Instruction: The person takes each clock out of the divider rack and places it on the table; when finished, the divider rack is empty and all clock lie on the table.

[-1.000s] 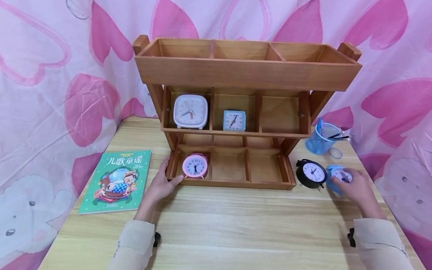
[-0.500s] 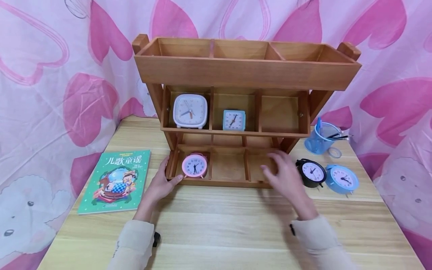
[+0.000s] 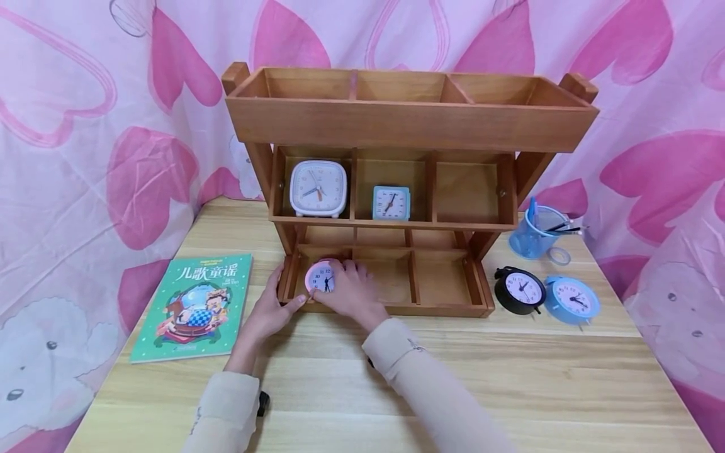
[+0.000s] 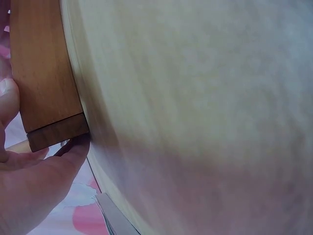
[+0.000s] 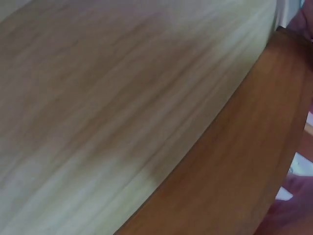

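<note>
In the head view, a wooden rack (image 3: 410, 123) with three tiers stands on a table (image 3: 317, 377) before a curtain (image 3: 362, 28). The left hand (image 3: 269, 313) grips the left end of the bottom tier, thumb at the front, fingers around the side. The right hand (image 3: 352, 292) reaches across to the pink clock (image 3: 319, 277), which sits in the left compartment of that tier. Its fingers cover the clock's right part and are slightly blurred; I cannot tell whether they have closed on it.

Above, the middle tier holds a white clock (image 3: 318, 189) in its left compartment and a teal clock (image 3: 391, 202) in the middle one. To the right of the rack, a black clock (image 3: 520, 290) and a blue clock (image 3: 573, 299) stand side by side, with a pen cup (image 3: 527, 238) behind. A book (image 3: 192, 308) lies to the left.

In the left wrist view, the left hand's digits lie around a corner of the rack, and the book's edge shows below.

In the right wrist view, the rack's front board crosses the table; at the right edge are dim parts of a hand beside something white, possibly a clock face.
</note>
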The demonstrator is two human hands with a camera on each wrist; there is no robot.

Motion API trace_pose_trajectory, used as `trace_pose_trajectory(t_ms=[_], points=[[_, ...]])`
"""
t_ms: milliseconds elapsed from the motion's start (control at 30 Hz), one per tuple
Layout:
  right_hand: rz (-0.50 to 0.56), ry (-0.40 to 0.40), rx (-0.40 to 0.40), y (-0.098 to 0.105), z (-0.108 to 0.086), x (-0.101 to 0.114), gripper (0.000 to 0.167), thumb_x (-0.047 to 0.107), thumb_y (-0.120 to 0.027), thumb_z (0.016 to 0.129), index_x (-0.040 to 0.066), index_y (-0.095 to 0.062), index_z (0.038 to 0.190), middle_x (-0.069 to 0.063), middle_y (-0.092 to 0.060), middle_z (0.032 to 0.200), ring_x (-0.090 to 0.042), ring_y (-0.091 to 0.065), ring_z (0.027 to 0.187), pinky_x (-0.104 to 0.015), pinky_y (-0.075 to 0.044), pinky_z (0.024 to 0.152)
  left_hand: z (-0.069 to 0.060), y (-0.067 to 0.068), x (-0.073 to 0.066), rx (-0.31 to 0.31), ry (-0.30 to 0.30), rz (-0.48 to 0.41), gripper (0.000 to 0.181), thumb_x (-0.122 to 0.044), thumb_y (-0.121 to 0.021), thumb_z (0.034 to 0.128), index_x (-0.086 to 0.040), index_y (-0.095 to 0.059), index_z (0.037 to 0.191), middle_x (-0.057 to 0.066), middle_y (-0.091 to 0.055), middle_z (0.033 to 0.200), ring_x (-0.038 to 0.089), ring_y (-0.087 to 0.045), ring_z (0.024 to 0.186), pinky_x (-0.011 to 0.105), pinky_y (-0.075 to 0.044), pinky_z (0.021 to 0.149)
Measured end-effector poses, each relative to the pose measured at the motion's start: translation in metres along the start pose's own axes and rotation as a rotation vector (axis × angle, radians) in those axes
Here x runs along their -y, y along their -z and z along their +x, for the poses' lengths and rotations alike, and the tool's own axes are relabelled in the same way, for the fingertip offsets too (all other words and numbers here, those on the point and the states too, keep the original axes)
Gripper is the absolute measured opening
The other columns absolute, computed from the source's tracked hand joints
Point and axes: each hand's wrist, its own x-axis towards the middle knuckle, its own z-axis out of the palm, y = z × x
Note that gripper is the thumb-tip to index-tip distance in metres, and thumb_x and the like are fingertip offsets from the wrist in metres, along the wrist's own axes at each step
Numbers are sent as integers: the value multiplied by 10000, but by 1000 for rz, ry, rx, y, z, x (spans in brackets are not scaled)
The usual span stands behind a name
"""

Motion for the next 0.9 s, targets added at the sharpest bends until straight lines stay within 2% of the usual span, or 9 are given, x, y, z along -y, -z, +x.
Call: trace_pose_trajectory(t_ms=[167, 367, 433, 600, 667, 767, 900], points=[[-61, -86, -78, -10, 7, 13, 827, 662, -741, 724, 150, -528, 1337, -158, -563, 1205, -363, -560, 1049, -531, -490, 892, 0, -1, 1, 2, -8, -19, 912, -295, -629, 978, -142, 18, 1603, 222, -110, 1639, 430, -191, 1478, 591, -191, 1182], [-71, -101, -148, -12, 7, 15, 796, 641, -786, 668, 155, -585, 1266, -156, -549, 1105, -369, -594, 952, -568, -493, 790, -1, -3, 0, 8, -25, -31, 915, -285, -635, 974, -135, 13, 1602, 249, -146, 1623, 441, -229, 1461, 582, -202, 1181], [-71, -82, -177, -12, 6, 13, 768, 635, -784, 659, 165, -613, 1241, -147, -556, 1075, -362, -603, 933, -572, -492, 767, -1, -3, -1, 8, -27, -30, 914, -289, -634, 974, -135, 12, 1602, 249, -146, 1623, 441, -226, 1462, 581, -198, 1183], [-49, 18, -273, 1, -1, 7, 709, 595, -776, 664, 173, -653, 1220, -129, -603, 1084, -342, -590, 1012, -615, -474, 846, -1, -5, -1, 11, -23, -25, 911, -286, -633, 975, -134, 10, 1602, 252, -131, 1626, 454, -208, 1463, 591, -195, 1178], [-10, 73, -307, 13, -6, 3, 691, 572, -782, 676, 178, -657, 1230, -113, -625, 1119, -321, -591, 1041, -589, -490, 867, 0, -5, 0, 10, -10, -22, 911, -288, -632, 976, -145, 13, 1604, 246, -118, 1630, 458, -193, 1466, 599, -193, 1175], [79, 149, -351, 34, -14, -8, 630, 512, -798, 699, 175, -671, 1216, -90, -644, 1124, -277, -611, 1001, -494, -548, 806, 1, -6, 0, 7, 11, -23, 909, -286, -632, 976, -166, 14, 1605, 229, -102, 1639, 455, -171, 1475, 604, -185, 1175], [170, 210, -403, 63, -31, -42, 551, 429, -819, 721, 183, -687, 1196, -79, -645, 1135, -238, -608, 988, -444, -569, 753, 3, -4, -1, 7, 12, -19, 908, -286, -629, 980, -176, 21, 1605, 220, -112, 1640, 435, -179, 1481, 599, -186, 1180]])
